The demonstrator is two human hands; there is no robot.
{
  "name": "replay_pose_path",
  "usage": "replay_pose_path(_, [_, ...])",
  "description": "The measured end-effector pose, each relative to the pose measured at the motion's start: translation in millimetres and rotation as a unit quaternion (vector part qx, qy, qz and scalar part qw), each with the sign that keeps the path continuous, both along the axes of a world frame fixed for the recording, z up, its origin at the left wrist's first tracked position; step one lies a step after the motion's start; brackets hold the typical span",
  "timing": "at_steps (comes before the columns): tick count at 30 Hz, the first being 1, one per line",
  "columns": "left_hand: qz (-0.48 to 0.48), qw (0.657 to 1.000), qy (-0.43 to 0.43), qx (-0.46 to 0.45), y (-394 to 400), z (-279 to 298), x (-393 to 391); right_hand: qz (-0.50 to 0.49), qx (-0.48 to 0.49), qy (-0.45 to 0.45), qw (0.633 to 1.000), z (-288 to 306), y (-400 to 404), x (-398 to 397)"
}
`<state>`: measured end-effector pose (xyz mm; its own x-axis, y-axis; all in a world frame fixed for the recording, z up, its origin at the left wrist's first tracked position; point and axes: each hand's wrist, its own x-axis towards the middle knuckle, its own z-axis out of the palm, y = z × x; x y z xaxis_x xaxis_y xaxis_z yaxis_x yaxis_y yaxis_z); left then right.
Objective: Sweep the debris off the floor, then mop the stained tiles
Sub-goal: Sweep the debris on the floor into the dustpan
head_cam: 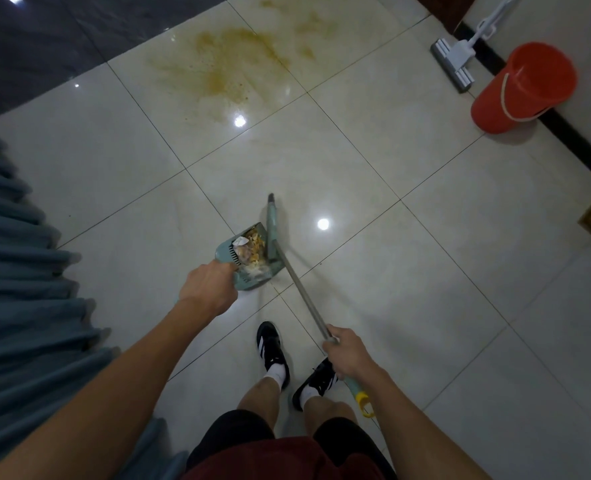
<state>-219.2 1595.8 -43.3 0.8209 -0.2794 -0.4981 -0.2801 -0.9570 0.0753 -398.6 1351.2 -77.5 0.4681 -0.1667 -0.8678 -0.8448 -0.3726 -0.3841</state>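
Left hand (209, 289): clenched on dustpan (252, 258), tilted back so the debris (250, 252) stays in.
Right hand (347, 353): grasping broom (297, 282) handle; head against the pan mouth, likely blocking spills.
Stain (224, 64): yellow-brown, on tiles well ahead, unmopped.
Mop (455, 62), bucket (524, 86): by far wall, waiting.
Curtain (20, 271): left edge.

We see glossy pale floor tiles (408, 271) with thin dark grout lines, bright ceiling-light reflections on them, a dark marbled strip (44, 39) at upper left, blue-grey pleated curtain (20, 271) along our left, white wall (564, 19) with black skirting (578, 140) at right.
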Motion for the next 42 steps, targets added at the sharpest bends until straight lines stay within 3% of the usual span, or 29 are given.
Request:
replay_pose_path(10, [0.077,0.997,0.008,-0.022,35,9,11,0.032,-0.030,-0.064,0.997,9,-4,24])
replay_pose_path(24, [0.142,0.987,0.020,-0.073,38,34,34,0.003,-0.102,-0.048,0.994,33,-35,42])
replay_pose_path(34, [0.100,0.988,-0.017,-0.117,-44,73,90,-0.093,-0.112,-0.069,0.987,57,-86,100])
replay_pose_path(42, [0.067,0.988,-0.050,-0.128,-160,102,146,-0.192,-0.087,-0.071,0.975,85,-189,128])
